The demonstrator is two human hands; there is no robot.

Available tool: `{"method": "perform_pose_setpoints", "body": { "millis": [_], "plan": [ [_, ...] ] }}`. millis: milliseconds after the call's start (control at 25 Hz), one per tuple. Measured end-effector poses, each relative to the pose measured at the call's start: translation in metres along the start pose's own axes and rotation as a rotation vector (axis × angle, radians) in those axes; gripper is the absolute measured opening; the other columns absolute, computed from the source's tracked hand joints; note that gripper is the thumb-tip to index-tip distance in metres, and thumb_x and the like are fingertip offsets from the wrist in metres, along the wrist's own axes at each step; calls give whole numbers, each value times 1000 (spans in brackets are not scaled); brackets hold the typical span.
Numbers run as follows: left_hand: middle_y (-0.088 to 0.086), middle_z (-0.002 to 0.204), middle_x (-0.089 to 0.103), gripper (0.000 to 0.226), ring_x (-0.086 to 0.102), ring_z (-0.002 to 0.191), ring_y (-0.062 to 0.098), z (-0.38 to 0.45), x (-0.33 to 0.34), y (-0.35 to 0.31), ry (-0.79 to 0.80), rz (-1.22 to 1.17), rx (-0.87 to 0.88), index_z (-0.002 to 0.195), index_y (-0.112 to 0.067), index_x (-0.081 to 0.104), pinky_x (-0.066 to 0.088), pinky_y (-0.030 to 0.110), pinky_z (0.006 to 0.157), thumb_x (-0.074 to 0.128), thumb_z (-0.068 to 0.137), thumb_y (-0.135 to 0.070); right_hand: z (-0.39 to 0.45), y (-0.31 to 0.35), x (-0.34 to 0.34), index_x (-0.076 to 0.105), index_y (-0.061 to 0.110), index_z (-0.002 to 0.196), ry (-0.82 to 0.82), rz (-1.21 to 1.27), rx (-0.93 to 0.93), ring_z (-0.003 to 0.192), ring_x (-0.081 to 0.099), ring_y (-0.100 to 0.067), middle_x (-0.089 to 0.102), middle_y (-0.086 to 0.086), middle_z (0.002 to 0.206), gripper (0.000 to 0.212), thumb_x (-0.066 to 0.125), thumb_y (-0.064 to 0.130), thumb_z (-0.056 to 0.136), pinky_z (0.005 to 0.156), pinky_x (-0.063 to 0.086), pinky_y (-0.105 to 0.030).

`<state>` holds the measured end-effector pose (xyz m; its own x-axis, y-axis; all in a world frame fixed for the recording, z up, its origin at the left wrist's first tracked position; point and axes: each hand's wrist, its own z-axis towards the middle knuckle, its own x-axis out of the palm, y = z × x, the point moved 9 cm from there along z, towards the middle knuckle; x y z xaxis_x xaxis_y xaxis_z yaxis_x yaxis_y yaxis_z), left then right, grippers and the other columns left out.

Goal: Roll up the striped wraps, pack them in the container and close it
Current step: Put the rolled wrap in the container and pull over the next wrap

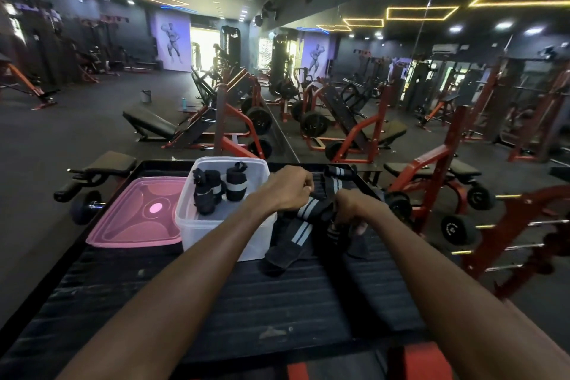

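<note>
- Desk (216, 302): dark ribbed surface carrying all the task items; judged to serve as the rolling and packing surface.
- Container (197, 231): clear tub, uncovered, toward the desk's far edge, left of centre; judged to be left open so finished rolls can drop straight in.
- Rolled wraps (216, 187): several dark rolls with pale bands, standing upright inside the container at its far side; exact count hard to tell.
- Lid (135, 216): pink, lying flat by the desk's far-left corner, touching the container's left wall; judged to be parked within reach for closing.
- Striped wrap (300, 225): black with pale stripes, unrolled, lying just right of the container, one end trailing toward the near edge, the other held up between the hands.
- Second striped wrap (334, 176): near the desk's far-right corner, apparently loose.
- Left hand (287, 190): fingers curled, pinching the wrap's upper part; judged to be keeping it taut.
- Right hand (351, 207): fingers curled down around the wrap's end; judged to be starting the roll.
</note>
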<state>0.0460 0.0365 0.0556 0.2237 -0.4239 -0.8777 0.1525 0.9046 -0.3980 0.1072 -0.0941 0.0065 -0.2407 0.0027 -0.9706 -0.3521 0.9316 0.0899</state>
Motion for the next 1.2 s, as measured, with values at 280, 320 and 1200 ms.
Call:
{"method": "perform_pose_setpoints", "body": {
  "millis": [280, 320, 1200],
  "plan": [
    [3, 107, 72, 20, 66, 95, 18, -8, -27, 34, -60, -35, -32, 101, -14, 75, 56, 41, 90, 55, 95, -12, -13, 20, -54, 65, 7, 90, -75, 165, -25, 57, 73, -27, 71, -18, 84, 18, 79, 11, 79, 53, 62, -37],
    [3, 107, 71, 20, 65, 95, 18, -10, -34, 39, -81, -31, -34, 102, -12, 74, 55, 39, 90, 56, 96, -11, -13, 27, -68, 66, 5, 92, -104, 212, -51, 57, 73, -27, 72, -19, 84, 18, 78, 11, 79, 50, 60, -33],
    [15, 132, 46, 33, 37, 128, 38, -41, -76, 177, -3, 507, -326, 122, -15, 64, 39, 53, 100, 59, 91, -26, 81, 249, -7, 63, 10, 89, -206, 121, -469, 90, 69, -32, 71, -17, 95, 18, 75, 20, 80, 74, 57, -38]
  ]
}}
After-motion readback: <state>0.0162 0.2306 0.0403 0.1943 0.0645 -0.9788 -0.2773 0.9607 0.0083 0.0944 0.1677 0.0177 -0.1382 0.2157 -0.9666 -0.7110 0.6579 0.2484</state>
